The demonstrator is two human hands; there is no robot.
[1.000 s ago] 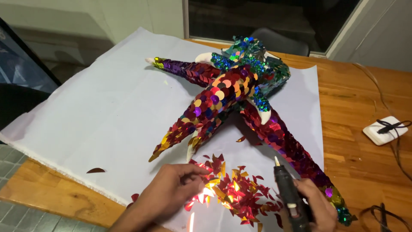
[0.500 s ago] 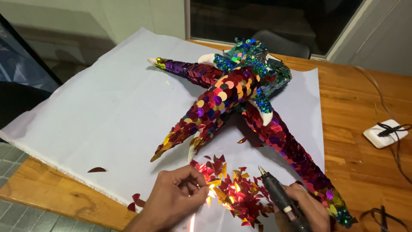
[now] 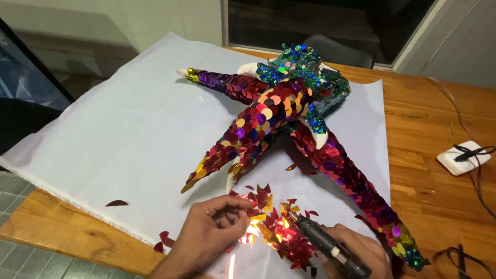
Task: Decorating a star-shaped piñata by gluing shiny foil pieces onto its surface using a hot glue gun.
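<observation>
A star-shaped craft figure [image 3: 281, 111] covered in shiny sequin discs, red, purple, gold and teal, lies on a white cloth [image 3: 119, 129]. A heap of loose red foil pieces [image 3: 276, 230] sits in front of it near the table's front edge. My left hand [image 3: 214, 232] pinches at the left side of that heap, fingertips together on a small piece. My right hand [image 3: 356, 250] grips a black glue gun [image 3: 325, 243], its nozzle pointing up-left into the heap, close to my left fingertips.
The wooden table [image 3: 439, 191] runs to the right, with a white power adapter [image 3: 465, 157] and dark cables on it. Stray red pieces [image 3: 117, 203] lie on the cloth's front edge. A dark chair back [image 3: 336, 49] stands behind the table.
The glue gun has tilted from upright to low, its nozzle swung left toward the foil heap. My left hand has shifted slightly right into the heap.
</observation>
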